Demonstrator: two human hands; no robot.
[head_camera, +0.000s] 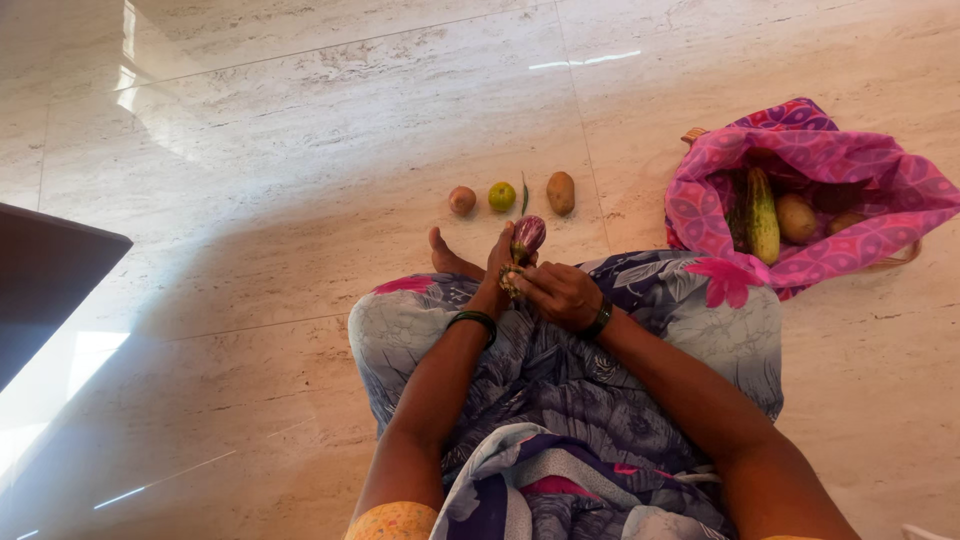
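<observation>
Head view. Polished pale marble floor (250, 200) fills the frame, with grout lines and window glare toward 10 o'clock. Wide bare floor lies open from 9 to 12 o'clock; a dark flat panel edge (45, 280) cuts in at 9 o'clock.

Person seated on the floor, lap covered by blue-grey patterned cloth (560, 370), one bare foot (447, 258) showing just past the knee.

Left hand (495, 280): grip closed around the stem end of a small purple eggplant (527, 236), held upright just above the lap, at frame centre. Right hand (558, 293): fingers bent in on the eggplant's green stem cap from 4 o'clock; grip pinched on it, as far as can be seen. One dark bangle on each wrist.

At 12 o'clock from the hands, a row on the floor, items apart from each other: 1 reddish-brown round vegetable (462, 200), 1 green-yellow round fruit (502, 196), 1 thin green chilli (524, 192), 1 potato (561, 192). Row is near the foot, not touching.

At 2 o'clock, a pink patterned cloth bag (880, 170) stands open, its edge touching the lap cloth. Inside: 1 green cucumber (763, 215), 2 potatoes (796, 218) visible, deeper contents in shadow.

Bag blocks the 2 to 3 o'clock side.
</observation>
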